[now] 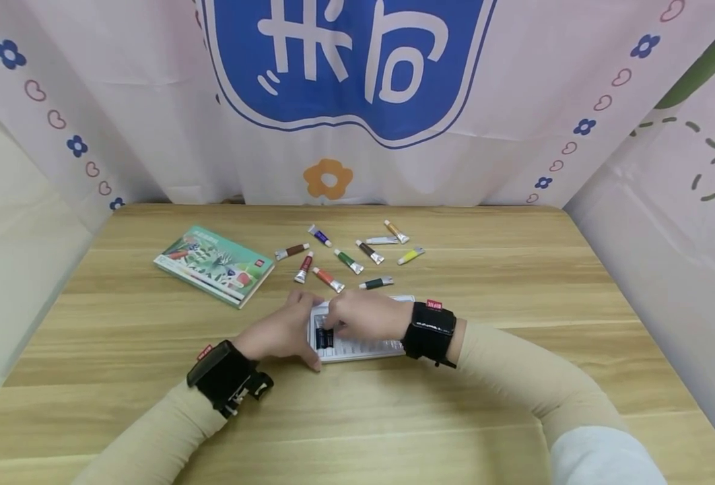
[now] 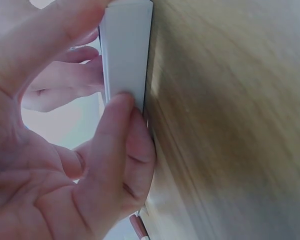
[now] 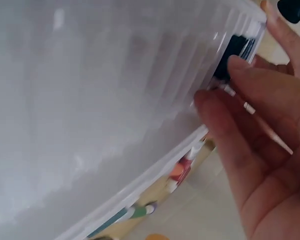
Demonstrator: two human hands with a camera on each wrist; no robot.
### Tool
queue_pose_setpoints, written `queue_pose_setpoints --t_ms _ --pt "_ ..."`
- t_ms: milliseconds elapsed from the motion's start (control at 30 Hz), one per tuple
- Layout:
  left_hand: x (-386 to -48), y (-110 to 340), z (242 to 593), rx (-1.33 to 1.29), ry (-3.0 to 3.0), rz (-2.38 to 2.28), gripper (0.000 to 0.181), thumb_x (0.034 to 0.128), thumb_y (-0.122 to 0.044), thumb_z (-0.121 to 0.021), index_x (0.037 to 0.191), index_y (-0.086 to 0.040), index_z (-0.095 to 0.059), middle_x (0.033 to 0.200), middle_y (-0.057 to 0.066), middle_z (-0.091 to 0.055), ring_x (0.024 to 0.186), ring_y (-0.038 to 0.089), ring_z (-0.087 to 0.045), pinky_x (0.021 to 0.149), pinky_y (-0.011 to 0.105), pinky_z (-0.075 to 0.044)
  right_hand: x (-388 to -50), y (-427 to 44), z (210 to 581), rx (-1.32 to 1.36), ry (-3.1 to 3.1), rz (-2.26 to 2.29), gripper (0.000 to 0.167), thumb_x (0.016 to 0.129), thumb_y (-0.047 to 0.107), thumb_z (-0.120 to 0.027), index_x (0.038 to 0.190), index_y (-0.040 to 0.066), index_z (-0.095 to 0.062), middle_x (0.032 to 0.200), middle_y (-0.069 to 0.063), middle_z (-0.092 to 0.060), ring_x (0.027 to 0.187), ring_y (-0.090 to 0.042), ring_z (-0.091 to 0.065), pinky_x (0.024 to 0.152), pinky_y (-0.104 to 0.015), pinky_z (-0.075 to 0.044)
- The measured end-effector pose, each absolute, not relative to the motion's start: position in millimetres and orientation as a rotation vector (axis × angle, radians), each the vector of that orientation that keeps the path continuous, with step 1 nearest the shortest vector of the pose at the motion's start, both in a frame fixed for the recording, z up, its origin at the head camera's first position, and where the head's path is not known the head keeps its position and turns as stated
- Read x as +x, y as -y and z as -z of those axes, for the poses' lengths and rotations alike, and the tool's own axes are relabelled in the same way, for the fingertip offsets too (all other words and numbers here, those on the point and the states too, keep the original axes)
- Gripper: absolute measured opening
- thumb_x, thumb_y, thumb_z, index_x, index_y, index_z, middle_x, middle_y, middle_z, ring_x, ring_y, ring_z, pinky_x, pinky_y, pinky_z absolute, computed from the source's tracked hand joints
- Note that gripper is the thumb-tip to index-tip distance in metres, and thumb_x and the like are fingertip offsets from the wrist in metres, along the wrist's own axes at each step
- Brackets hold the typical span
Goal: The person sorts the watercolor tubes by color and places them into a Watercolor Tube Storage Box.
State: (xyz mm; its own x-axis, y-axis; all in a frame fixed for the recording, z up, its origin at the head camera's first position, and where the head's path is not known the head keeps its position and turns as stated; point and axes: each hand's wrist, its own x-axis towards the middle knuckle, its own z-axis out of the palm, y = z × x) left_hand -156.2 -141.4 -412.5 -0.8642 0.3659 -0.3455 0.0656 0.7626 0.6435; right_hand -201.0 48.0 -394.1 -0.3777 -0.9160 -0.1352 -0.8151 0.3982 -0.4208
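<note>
A white slotted plastic tray (image 1: 363, 350) lies on the table in front of me, with dark paint tubes (image 1: 324, 339) in its leftmost slots. My left hand (image 1: 281, 330) grips the tray's left end, thumb at the near corner and fingers toward the far one; its white end wall (image 2: 125, 55) fills part of the left wrist view. Reaching over the tray from the right, my right hand (image 1: 372, 313) has its thumb and fingers bent at the dark tubes. In the right wrist view they pinch around a dark tube (image 3: 232, 55), whose lower end they partly hide.
Beyond the tray lie several loose paint tubes, among them a green (image 1: 348, 261), an orange (image 1: 328, 279), a dark green (image 1: 376, 283) and a yellow one (image 1: 411, 255). A teal illustrated box (image 1: 215, 263) sits at the left. A printed curtain (image 1: 169, 135) hangs behind the table.
</note>
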Motion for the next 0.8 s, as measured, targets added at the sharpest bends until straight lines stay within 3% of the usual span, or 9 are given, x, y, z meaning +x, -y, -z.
queue_pose_setpoints --t_ms 133,400,800 --pt "-156 142 411 0.322 -2.504 -0.901 0.114 0.0574 -0.011 -0.099 0.148 0.011 -0.034 0.143 0.031 -0.031 0.127 0.043 -0.046 0.112 0.053 -0.040 -209 -55 395 -1.553 -2.245 0.478 0.021 0.094 0.000 -0.070 0.113 0.006 -0.077 0.112 -0.007 -0.075 0.107 -0.014 -0.068 0.093 -0.017 -0.051" --pt "-156 140 412 0.303 -2.502 -0.878 0.114 0.0570 -0.013 -0.100 0.149 0.009 -0.035 0.143 0.030 -0.033 0.125 0.040 -0.048 0.111 0.053 -0.042 -223 -74 395 -1.612 -2.264 0.598 0.018 0.094 -0.003 -0.068 0.106 0.005 -0.078 0.108 -0.006 -0.075 0.106 -0.017 -0.069 0.095 -0.019 -0.051" --pt "-156 139 412 0.261 -2.510 -0.851 0.117 0.0581 -0.013 -0.100 0.152 0.006 -0.033 0.149 0.031 -0.029 0.133 0.046 -0.044 0.113 0.056 -0.039 -260 -110 405 -1.403 -2.441 0.726 0.023 0.089 -0.009 -0.072 0.106 0.004 -0.078 0.112 -0.007 -0.075 0.110 -0.022 -0.068 0.098 -0.029 -0.054"
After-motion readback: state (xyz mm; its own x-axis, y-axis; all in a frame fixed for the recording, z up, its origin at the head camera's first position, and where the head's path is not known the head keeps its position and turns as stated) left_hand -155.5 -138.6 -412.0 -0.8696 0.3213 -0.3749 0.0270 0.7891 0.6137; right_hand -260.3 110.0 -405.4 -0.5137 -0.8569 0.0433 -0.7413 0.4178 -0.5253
